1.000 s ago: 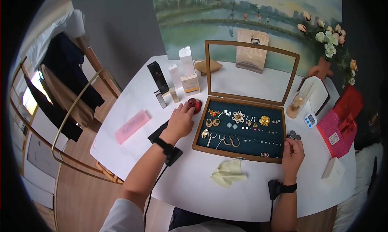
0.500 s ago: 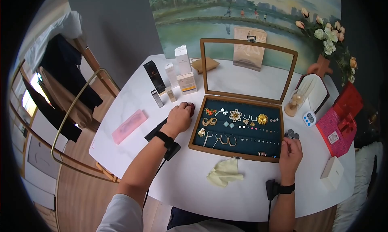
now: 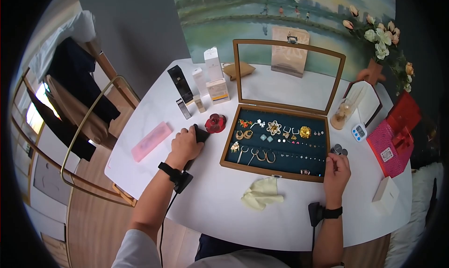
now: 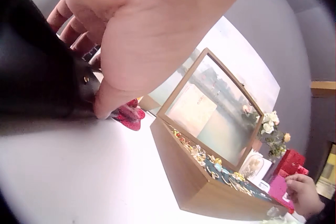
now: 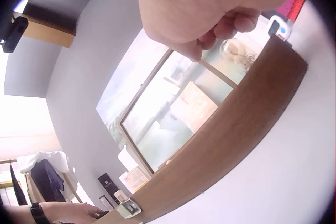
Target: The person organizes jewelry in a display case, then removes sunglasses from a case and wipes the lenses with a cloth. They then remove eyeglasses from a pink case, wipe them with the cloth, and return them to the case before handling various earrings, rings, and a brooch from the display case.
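Note:
My left hand (image 3: 186, 145) grips a black leather case (image 3: 201, 133) on the white table. In the left wrist view the case (image 4: 39, 71) shows a small gold snap; the thumb presses its near side and the fingers reach over the far side. Just beyond it lies a red flower-shaped object (image 3: 215, 123). Beside the front right corner of a wooden jewelry box (image 3: 252, 170) is my right hand (image 3: 337, 174), its fingers loosely curled, with nothing visible between them. The box's glass lid (image 3: 287, 42) stands up, showing rows of earrings and brooches on dark green lining.
A pink case (image 3: 152, 142) lies to the left; several cosmetic boxes (image 3: 218, 91) stand behind. A pale yellow cloth (image 3: 262, 193) lies in front of the box. On the right are dark round tins (image 3: 337, 149), a timer (image 3: 359, 133), a pink bag (image 3: 390, 151) and a white box (image 3: 386, 197).
My left hand has come off the red flower-shaped object, back and leftward onto the black case. The case has turned and shifted right. The right hand stays beside the box.

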